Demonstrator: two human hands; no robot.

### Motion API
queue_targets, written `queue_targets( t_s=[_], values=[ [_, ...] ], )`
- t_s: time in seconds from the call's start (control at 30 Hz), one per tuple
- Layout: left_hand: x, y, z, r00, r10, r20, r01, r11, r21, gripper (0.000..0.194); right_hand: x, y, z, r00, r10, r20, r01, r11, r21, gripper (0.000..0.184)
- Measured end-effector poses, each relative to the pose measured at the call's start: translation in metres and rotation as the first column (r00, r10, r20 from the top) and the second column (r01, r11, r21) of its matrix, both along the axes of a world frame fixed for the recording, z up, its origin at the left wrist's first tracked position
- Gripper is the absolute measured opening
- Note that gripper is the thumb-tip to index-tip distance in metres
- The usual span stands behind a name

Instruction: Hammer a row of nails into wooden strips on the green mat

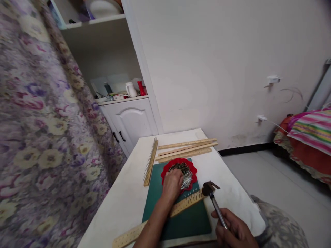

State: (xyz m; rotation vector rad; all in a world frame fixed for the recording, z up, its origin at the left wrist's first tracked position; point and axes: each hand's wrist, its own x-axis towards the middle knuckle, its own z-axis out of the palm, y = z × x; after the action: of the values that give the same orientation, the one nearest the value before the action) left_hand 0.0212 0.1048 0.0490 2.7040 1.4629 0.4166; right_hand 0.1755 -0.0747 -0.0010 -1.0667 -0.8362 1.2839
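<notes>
My left hand (172,184) reaches into a red scalloped bowl (194,169) of loose nails (187,179). Its fingers are curled down among the nails, and the fingertips are hidden. My right hand (231,229) grips the metal handle of a claw hammer (210,189), whose dark head is raised beside the end of a wooden strip (182,205). This strip has rows of holes and lies slantwise across a green mat (188,225), under my left forearm. Several nails stand upright near its right end.
Another wooden strip (150,163), studded with upright nails, lies left of the mat. Several more wooden strips (186,150) lie toward the back of the white table (113,203). A floral curtain (51,137) hangs at left; a white cabinet (134,120) stands behind.
</notes>
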Motion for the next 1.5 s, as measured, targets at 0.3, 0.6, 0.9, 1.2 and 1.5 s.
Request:
queue_targets(
  t_s=[0.3,0.6,0.9,1.2,1.5],
  values=[
    [-0.028,-0.114,-0.016,0.825,-0.156,0.543,0.317,0.923,-0.217,0.016,-0.014,0.000,0.009,0.981,-0.175,0.080,0.173,0.984,0.029,0.038],
    [-0.022,-0.135,-0.028,0.796,-0.242,0.555,0.378,0.914,-0.144,0.015,-0.019,-0.009,0.009,0.981,-0.178,0.081,0.176,0.984,0.037,0.038],
    [-0.011,-0.148,-0.027,0.558,0.170,0.812,0.316,0.862,-0.397,0.011,-0.022,-0.011,0.008,0.988,-0.149,-0.030,0.150,0.988,0.035,0.037],
    [0.003,-0.155,-0.049,0.132,0.497,0.858,0.423,0.754,-0.502,0.014,-0.027,-0.011,0.006,0.985,-0.148,-0.086,0.151,0.988,0.037,0.037],
    [-0.029,-0.098,-0.040,0.599,0.204,0.775,-0.005,0.968,-0.251,0.021,-0.021,-0.014,0.007,0.986,-0.164,0.023,0.164,0.986,0.005,0.039]
  ],
)
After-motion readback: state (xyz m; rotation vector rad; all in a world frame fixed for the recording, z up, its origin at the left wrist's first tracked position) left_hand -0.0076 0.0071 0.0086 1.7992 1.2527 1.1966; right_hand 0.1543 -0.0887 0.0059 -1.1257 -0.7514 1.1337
